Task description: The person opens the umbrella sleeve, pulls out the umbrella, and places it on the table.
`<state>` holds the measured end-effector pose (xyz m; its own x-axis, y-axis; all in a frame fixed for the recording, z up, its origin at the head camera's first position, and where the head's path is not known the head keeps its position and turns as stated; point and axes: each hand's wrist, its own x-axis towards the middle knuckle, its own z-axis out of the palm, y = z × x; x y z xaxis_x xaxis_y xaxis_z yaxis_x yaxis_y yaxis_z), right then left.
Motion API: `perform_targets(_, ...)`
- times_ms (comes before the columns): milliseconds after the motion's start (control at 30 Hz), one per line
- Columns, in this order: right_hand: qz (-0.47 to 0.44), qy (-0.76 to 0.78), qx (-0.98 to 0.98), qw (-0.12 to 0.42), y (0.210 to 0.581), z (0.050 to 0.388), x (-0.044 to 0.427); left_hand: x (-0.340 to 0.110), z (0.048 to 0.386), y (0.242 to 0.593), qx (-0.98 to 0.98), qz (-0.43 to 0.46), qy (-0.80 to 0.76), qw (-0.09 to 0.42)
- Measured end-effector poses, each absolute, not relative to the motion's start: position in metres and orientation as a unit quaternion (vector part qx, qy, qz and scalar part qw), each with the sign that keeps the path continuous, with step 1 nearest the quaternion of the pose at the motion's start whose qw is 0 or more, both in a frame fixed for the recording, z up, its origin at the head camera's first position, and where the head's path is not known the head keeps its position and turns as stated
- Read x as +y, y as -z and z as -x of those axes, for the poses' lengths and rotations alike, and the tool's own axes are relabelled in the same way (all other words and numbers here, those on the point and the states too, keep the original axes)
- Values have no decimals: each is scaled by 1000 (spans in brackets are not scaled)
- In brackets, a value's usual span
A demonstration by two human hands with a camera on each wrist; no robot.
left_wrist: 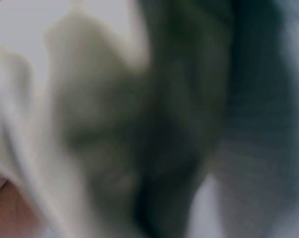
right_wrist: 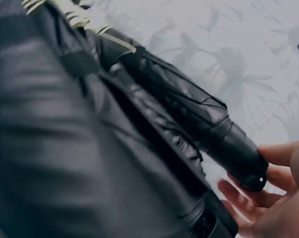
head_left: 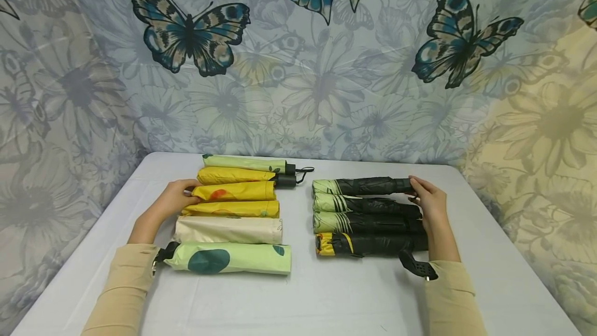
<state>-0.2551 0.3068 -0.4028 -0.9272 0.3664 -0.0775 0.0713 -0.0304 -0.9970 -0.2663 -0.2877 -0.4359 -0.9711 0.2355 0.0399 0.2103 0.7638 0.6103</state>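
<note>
Folded umbrellas lie in two rows. At the left row, my left hand (head_left: 172, 202) pinches the left end of a yellow umbrella (head_left: 238, 191) with an orange patch. Below it are another yellow umbrella (head_left: 238, 209), a cream one (head_left: 228, 229) and a light green one (head_left: 247, 259) with dark green spots. In the right row, my right hand (head_left: 431, 201) grips the black handle (right_wrist: 238, 156) of the farthest black and green umbrella (head_left: 364, 186), thumb on one side and fingers on the other. The left wrist view is blurred by close fabric and hides the left fingers.
Behind the held yellow umbrella lie another yellow umbrella (head_left: 233, 175) and a green one (head_left: 247, 164), black handles pointing right. Nearer on the right are two black and green umbrellas and a black and yellow one (head_left: 373, 244). A white table (head_left: 308, 305) meets a butterfly-patterned backdrop (head_left: 322, 92).
</note>
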Motion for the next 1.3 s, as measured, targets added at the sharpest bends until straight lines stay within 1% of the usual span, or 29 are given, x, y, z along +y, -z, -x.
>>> perform_targets(400,176,-647,-736,96,411,258,309,-291,269,439,938,-117,-325,21)
perform_targets(667,189,-561,-803,69,411,260,305,-291,268,437,938,-119,-326,21)
perform_targets(867,205,-521,-826,68,414,261,301,-291,268,438,937,-119,-327,21)
perform_targets(1300,194,-517,-833,38,422,259,302,-292,269,440,936,-119,-329,26)
